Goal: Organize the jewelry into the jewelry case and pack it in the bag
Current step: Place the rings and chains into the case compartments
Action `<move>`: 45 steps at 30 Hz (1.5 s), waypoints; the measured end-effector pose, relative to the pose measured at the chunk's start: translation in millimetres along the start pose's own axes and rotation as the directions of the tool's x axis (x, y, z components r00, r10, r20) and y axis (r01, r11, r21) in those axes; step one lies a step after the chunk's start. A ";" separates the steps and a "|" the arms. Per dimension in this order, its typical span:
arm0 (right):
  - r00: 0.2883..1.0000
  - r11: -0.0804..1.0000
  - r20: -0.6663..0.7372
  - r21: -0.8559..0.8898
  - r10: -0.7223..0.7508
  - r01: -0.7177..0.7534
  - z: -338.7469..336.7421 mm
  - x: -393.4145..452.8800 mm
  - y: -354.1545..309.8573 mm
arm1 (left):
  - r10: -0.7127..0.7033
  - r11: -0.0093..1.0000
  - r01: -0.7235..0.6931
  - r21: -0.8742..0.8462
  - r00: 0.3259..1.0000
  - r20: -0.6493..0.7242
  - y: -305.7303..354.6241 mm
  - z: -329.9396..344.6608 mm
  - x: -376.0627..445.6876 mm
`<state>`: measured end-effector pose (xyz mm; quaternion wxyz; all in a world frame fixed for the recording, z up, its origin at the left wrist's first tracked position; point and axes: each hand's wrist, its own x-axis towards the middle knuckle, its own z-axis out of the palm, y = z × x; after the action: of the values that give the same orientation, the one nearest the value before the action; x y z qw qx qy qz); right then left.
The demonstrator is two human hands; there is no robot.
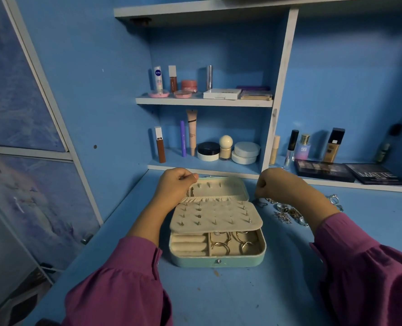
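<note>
We see cosmetics tubes (192, 131) and jars (208, 151) on blue shelves (204, 101), with eyeshadow palettes (323, 170) at right.

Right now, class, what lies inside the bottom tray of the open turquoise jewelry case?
Gold rings in the right compartments, cream ring rolls on the left. The cream earring flap hides the tray's back part.

Pretty dim, bluish light overall; soft shadows are being cast under the shelves (204, 101), edges are being bent by wide-angle distortion, corners blurred.
</note>
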<state>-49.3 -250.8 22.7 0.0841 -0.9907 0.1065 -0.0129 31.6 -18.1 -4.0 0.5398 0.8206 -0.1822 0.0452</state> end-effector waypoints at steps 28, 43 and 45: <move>0.943 0.818 -0.233 0.474 -0.239 0.325 -21.4 17.7 -78.3 | 0.069 0.952 -0.025 -0.304 0.989 0.133 15.2 -6.9 1.7; 0.967 0.725 -0.202 0.643 -0.152 0.248 22.5 35.6 -74.1 | -0.060 0.982 0.078 -0.173 0.993 0.106 9.5 -2.8 14.2; 0.962 0.759 -0.210 0.593 -0.174 0.267 25.6 36.9 -72.1 | -0.051 0.996 0.057 -0.062 0.994 0.099 6.1 -1.4 16.9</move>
<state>2.9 -185.1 10.0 0.3927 -0.9107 -0.0154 -0.1272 45.3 -23.2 6.5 0.5573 0.8087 -0.1877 -0.0155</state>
